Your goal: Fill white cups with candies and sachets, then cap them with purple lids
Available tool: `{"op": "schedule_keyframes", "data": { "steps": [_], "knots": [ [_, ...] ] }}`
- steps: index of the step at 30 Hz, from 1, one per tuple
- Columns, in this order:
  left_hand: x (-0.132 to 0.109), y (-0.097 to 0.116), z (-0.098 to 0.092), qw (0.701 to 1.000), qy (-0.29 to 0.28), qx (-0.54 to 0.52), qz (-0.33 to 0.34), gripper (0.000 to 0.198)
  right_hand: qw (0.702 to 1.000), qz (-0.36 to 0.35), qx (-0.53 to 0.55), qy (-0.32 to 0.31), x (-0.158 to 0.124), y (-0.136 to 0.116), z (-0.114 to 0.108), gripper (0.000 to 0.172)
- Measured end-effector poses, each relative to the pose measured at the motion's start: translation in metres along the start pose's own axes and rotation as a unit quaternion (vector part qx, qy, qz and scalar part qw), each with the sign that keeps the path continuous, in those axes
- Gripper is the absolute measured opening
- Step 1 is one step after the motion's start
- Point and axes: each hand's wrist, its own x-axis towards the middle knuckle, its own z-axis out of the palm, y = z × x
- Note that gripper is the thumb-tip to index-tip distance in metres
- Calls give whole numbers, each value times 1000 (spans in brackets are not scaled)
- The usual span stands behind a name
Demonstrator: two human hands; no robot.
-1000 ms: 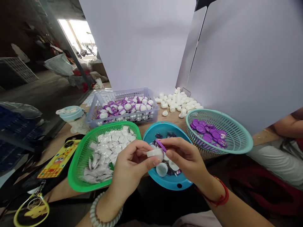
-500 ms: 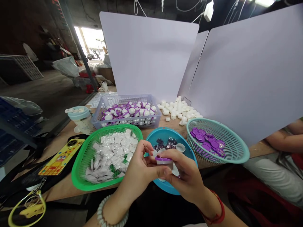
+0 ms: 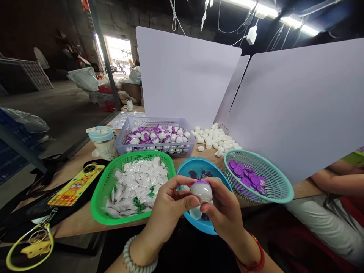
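A small white jar (image 3: 202, 192) with a purple lid is held between my two hands, over the front of the blue basin (image 3: 209, 226). My left hand (image 3: 173, 203) grips its left side with thumb and fingers. From the right, my right hand (image 3: 226, 204) pinches it, fingers at the lid and thumb low on the body. Its rounded white base is tilted toward me. In the basin lie dark packets (image 3: 206, 173) and whitish pieces, partly hidden by my hands.
A green basket (image 3: 95, 201) of white sachets stands left; a teal basket (image 3: 286, 189) of purple lids stands right. Behind are a clear crate (image 3: 187, 149) of purple-lidded jars and a pile of white jars (image 3: 216, 136). A phone (image 3: 76, 185) and cup (image 3: 104, 144) sit left. Another person's arm (image 3: 327, 176) shows right.
My hands have tipped the jar, so its white underside now shows more and its lid less. The camera view has tilted upward a little.
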Motion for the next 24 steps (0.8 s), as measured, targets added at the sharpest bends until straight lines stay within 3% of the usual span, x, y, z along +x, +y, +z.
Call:
{"op": "schedule_keyframes", "data": {
  "steps": [4, 11, 15, 18, 21, 24],
  "knots": [
    [-2, 1, 0, 1000, 16, -20, -14, 56, 1000, 13, 21, -3, 0, -7, 6, 37],
    [-4, -4, 2, 997, 54, -12, 46, 50, 997, 52, 44, -22, -6, -14, 16, 31],
    [-7, 6, -16, 988, 112, 84, 69, 47, 995, 49, 15, -91, 9, -4, 20, 30],
    [-8, 22, -44, 961, 144, 220, 82, 51, 987, 1, -22, -157, 54, 15, 27, 29],
    [-13, 34, -69, 927, 201, 288, 133, 62, 984, -64, -87, -142, 126, 45, 41, 32],
    [-23, 37, -81, 898, 203, 365, 137, 49, 958, -69, -247, -130, 193, 77, 55, 55]
  ]
}}
